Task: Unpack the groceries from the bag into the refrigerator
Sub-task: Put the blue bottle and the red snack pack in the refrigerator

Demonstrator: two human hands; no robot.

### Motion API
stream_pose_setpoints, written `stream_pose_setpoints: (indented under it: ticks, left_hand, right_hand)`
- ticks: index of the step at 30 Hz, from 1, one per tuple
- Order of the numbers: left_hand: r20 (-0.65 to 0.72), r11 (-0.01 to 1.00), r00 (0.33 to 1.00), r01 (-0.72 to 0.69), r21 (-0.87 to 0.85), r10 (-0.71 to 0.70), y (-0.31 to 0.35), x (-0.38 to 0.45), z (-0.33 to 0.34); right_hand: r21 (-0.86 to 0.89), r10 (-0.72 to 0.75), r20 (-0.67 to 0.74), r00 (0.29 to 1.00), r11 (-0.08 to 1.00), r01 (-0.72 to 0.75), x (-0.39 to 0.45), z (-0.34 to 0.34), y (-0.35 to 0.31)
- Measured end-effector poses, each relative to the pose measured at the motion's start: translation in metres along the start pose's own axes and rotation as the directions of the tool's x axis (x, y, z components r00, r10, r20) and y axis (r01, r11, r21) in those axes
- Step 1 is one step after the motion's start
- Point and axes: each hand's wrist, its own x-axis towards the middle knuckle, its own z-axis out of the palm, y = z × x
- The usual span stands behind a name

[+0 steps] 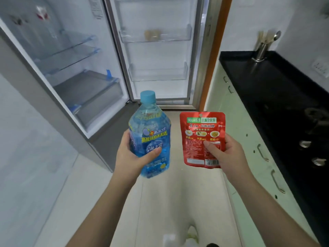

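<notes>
The left hand (132, 155) grips a blue bottle (149, 138) round its middle, cap up, thumb across the label. The right hand (225, 154) pinches a red pouch (203, 138) by its lower right edge (printed side facing the camera). Both are held apart in the air before the open fridge (85, 68), whose door (158, 50) stands wide, one blurred item in a door bin.

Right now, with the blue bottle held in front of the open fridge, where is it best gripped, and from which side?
Around the wide lower body, from the left side, as the left hand does now. The bottle stands nearly upright, cap on top, and narrows toward the neck, so the broad labelled middle likely gives the fingers and thumb the firmest wrap. The right hand is busy with the red packet.
</notes>
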Motion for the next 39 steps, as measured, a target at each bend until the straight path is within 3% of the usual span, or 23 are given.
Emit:
stream_pose_setpoints:
  ticks: [10,18,39]
  left_hand:
    - [-0.234,0.997,0.969,-0.073,0.036,0.079,0.003,0.067,0.01]
    - [-0.378,0.995,0.92,-0.083,0.062,0.101,0.002,0.096,-0.012]
    - [-0.445,0.995,0.89,-0.086,0.051,0.099,0.015,0.223,-0.188]
  right_hand:
    - [-0.004,-0.042,0.195,0.98,0.999,0.044,0.121,0.011,-0.016]
    - [0.04,-0.029,0.354,0.935,0.999,0.016,0.173,0.06,-0.028]
    - [-0.002,0.024,0.551,0.834,1.0,-0.028,0.281,0.288,-0.093]
